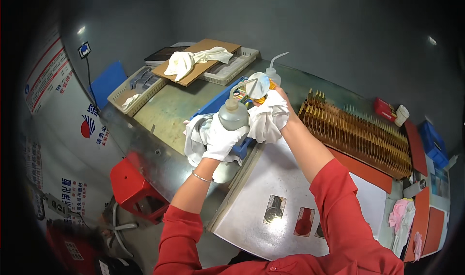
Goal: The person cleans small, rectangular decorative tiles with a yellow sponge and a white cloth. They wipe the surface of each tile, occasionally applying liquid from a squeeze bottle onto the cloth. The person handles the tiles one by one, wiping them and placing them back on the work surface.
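Observation:
My left hand point(222, 142), in a white glove, is wrapped round a translucent wash bottle point(233, 116) with a bent spout. The spout reaches up to a shiny round disc point(258, 85), and I cannot tell whether it touches. Closed on that disc is my right hand point(279, 90), with orange covers on some fingertips. A bunched white cloth point(268, 117) hangs from the right hand. Another whitish cloth point(194, 138) lies beside the left glove. Below and behind both hands is a blue tray point(218, 102), mostly hidden.
A second wash bottle point(273, 75) stands behind the right hand. To the right is a long gold slotted rack point(356, 135). Cardboard point(203, 45) with a cloth lies across trays at the back left. Several small plates, one a dark-red plate point(304, 221), lie nearby. A red stool point(133, 183) stands left.

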`<state>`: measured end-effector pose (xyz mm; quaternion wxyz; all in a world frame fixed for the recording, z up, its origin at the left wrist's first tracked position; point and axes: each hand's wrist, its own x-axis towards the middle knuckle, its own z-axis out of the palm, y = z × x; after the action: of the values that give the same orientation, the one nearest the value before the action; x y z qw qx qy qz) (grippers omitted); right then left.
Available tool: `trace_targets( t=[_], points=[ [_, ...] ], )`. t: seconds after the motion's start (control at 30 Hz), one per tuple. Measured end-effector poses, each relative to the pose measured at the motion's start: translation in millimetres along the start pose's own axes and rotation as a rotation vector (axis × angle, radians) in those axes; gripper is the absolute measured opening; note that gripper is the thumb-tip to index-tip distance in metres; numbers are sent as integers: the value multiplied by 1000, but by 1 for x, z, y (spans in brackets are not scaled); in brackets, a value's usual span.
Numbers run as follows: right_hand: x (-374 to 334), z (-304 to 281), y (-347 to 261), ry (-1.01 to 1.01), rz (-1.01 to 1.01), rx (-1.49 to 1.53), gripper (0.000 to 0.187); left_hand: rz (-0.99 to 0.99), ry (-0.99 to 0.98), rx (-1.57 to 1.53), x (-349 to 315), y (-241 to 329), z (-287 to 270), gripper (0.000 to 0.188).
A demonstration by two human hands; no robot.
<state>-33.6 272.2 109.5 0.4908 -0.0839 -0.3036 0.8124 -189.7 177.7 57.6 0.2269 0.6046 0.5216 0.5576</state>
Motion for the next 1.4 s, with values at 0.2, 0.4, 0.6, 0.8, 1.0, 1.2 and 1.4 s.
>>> trace_targets(
  t=[0.2,0.4,0.6,0.8,1.0,1.2,1.4],
  points=[
    [6,3,1,93,-52,103,16,-46,42,35,0,-2,2,65],
    [-11,29,-3,107,-122,-42,14,-51,58,-5,2,-11,5,62],
    [-17,20,-8,-121,-96,6,10,-37,32,7,1,-8,4,59],
    [-36,8,-19,70,-163,-226,14,1,16,24,-1,0,0,67],
    [-140,-1,-42,-241,-27,178,21,173,173,60,-51,75,10,43],
    [-250,7,-45,-13,-157,82,17,144,26,-209,-78,120,60,25],
    [-322,19,-52,281,-363,21,21,-83,-655,-436,-150,190,121,23]
  ],
)
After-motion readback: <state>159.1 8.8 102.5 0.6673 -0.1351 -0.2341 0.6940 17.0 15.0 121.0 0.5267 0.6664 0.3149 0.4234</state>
